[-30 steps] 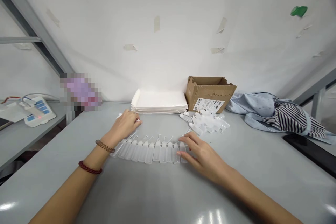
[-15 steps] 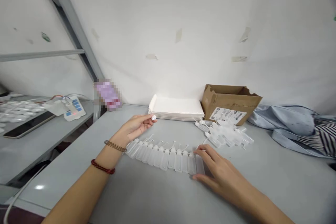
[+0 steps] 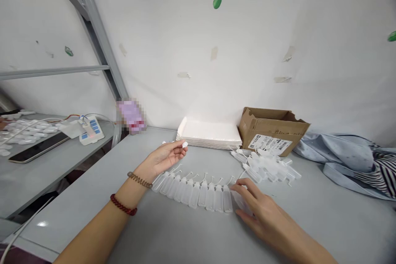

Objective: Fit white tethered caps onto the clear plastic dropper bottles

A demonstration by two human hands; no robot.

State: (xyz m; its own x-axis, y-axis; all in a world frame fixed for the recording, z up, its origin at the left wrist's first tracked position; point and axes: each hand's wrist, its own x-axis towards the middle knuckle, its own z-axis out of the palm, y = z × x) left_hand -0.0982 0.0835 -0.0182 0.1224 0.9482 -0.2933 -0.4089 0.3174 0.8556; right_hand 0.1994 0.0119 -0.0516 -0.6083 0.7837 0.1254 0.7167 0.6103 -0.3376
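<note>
A row of several small translucent plastic bottles [image 3: 198, 192] lies side by side on the grey table [image 3: 309, 222]. My left hand [image 3: 163, 159] hovers just above the row's left end, palm up, pinching a small white cap [image 3: 185, 144] between thumb and fingertips. My right hand [image 3: 261, 212] lies flat at the row's right end, fingers stretched out over the last bottle. A loose heap of the same bottles [image 3: 267, 165] sits behind my right hand.
A stack of white trays [image 3: 210, 134] and an open cardboard box [image 3: 274, 130] stand against the wall. Crumpled blue and striped cloth [image 3: 355, 163] lies at the right. A second table [image 3: 37, 161] at the left carries a white device, cables and more bottles.
My left hand has lifted from the table near the trays with the white cap pinched in it. My right hand stays at the row's right end. The view has turned left.
</note>
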